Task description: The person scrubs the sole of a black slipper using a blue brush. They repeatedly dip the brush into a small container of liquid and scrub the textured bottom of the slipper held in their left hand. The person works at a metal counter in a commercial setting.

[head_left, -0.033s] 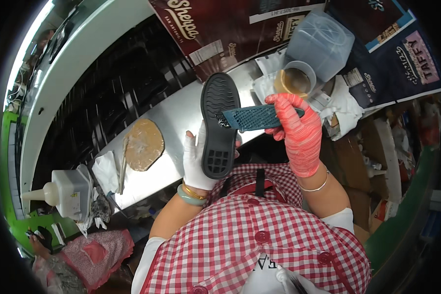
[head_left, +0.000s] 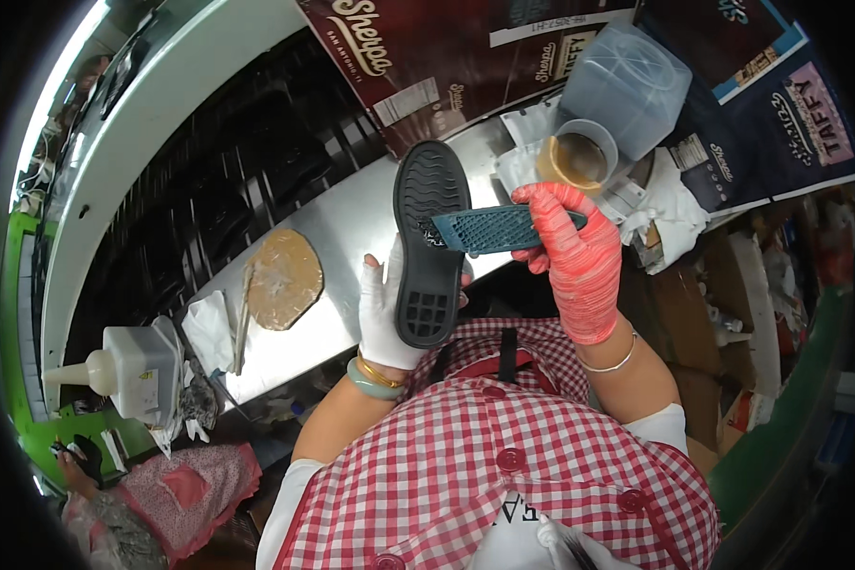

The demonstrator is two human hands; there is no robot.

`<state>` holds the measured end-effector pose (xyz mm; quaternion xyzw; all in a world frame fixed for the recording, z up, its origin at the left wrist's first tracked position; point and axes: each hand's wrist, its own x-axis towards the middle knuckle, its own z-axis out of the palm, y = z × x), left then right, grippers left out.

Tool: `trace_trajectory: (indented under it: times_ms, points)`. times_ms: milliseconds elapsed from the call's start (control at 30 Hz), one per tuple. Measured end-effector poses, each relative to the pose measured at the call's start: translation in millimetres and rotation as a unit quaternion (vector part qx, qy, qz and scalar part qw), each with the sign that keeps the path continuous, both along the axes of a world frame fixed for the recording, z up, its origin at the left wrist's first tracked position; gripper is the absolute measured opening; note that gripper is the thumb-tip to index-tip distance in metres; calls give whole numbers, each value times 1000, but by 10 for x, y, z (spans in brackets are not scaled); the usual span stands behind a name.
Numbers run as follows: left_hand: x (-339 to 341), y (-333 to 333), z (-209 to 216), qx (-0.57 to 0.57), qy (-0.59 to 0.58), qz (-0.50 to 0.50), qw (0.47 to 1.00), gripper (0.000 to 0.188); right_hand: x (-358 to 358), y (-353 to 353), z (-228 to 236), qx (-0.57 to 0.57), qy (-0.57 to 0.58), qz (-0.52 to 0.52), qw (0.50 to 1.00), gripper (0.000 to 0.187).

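White fabric covers the left hand [head_left: 387, 309], which I see clamped around a black shoe sole [head_left: 429, 285], thumb toward its 9 o'clock edge and fingertips peeping out at 3. The sole stands nearly upright in my view, wavy tread toward 12, a grid of squares toward 6. On its 3 o'clock side the right hand [head_left: 579, 261], gloved in streaky coral, grips a blue-green textured strip [head_left: 494, 230] that points to 9; its far end overlaps the sole's middle (from up here I cannot tell how firmly they touch). Outward from the sole, I find a cup [head_left: 607, 147] at 2 o'clock with a clear tub [head_left: 627, 85] just beyond, crumpled white paper [head_left: 663, 225] near 3 and a dark red carton [head_left: 446, 43] at 12. Toward 8 or 9, a flat brown disc [head_left: 283, 278] lies on the metal table [head_left: 351, 228], and farther out a nozzled bottle [head_left: 141, 375] lies tipped.
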<state>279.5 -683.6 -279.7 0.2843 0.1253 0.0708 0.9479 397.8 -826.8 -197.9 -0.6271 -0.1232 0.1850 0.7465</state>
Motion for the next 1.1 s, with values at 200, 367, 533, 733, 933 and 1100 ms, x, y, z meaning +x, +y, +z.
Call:
trace_trajectory:
  times_ms: [200, 367, 533, 733, 933, 1100]
  points:
    - [-87, -3, 66, -5, -14, 3, 1000, 82, -113, 109, 6, -27, 9, 21, 999, 23]
    - [-90, 4, 56, -21, -18, 15, 999, 83, -183, 102, -14, -32, 10, 31, 999, 22]
    - [-50, 37, 41, -62, -24, 61, 996, 76, -328, 110, -13, -52, 22, 41, 998, 23]
    - [-42, 117, 18, -97, -23, 67, 993, 72, -442, 122, 10, -55, 29, 72, 995, 24]
    - [-58, 140, 4, -86, -31, 59, 994, 71, -504, 103, 19, -58, 45, 97, 993, 22]
    - [-75, 155, -157, 166, -67, 25, 984, 71, -473, 63, 41, -88, 17, 147, 985, 21]
